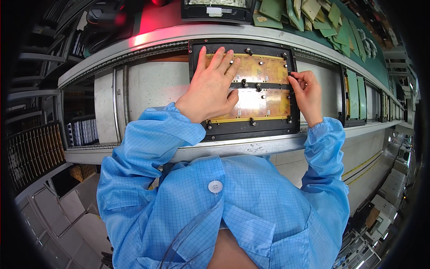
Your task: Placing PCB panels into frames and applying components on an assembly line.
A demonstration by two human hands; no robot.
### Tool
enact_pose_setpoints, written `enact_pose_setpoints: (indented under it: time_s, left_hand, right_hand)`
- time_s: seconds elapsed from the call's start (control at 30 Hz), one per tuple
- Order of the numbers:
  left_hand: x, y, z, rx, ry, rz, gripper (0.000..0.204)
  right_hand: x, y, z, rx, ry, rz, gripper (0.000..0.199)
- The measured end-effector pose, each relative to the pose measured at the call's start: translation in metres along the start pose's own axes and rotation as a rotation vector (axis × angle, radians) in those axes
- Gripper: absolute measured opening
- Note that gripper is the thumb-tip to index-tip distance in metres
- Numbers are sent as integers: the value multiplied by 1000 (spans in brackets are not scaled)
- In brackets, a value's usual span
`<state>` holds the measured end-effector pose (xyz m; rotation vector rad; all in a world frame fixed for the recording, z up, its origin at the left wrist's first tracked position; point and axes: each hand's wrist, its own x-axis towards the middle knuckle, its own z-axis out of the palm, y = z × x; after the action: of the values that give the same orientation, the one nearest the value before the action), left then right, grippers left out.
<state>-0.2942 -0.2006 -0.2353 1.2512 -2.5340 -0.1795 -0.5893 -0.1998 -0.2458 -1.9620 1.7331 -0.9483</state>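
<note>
A black carrier frame (242,132) holds two rows of yellow-gold circuit boards, with small metal-and-black knobs along their edges. My left hand (208,87) lies with fingers spread over the left part of the carrier, covering the left ends of both rows. The upper row of boards (251,67) shows to the right of its fingertips, and the lower row (264,105) beside the thumb. At the carrier's right edge my right hand (307,89) is pinched, thumb against index finger, around a small dark knob (291,73) that the fingertips mostly hide.
The carrier rests across a metal rail conveyor (242,145). Farther right on it stands another carrier with green boards (356,96). Green board pieces (313,18) are heaped beyond the far rail, beside a black bin (217,13). A slotted rack (36,154) stands at left.
</note>
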Motion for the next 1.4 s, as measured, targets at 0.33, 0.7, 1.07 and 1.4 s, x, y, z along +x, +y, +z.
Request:
enact_pose_setpoints:
  time_s: [0.33,0.7,1.07,1.4]
  left_hand:
    - [4,-1,-11,-1,-73,-17,66]
    - [184,-84,-50,-20,114,-616,47]
    - [207,-130,-25,-167,237,-490,25]
    - [166,-117,-39,-207,464,-206,19]
  right_hand:
    - [-1,5,-21,337,-71,31,24]
    - [-32,-34,-8,274,-309,84,44]
    - [-27,-59,33,597,-379,130,36]
    - [-22,-48,36,719,-380,187,30]
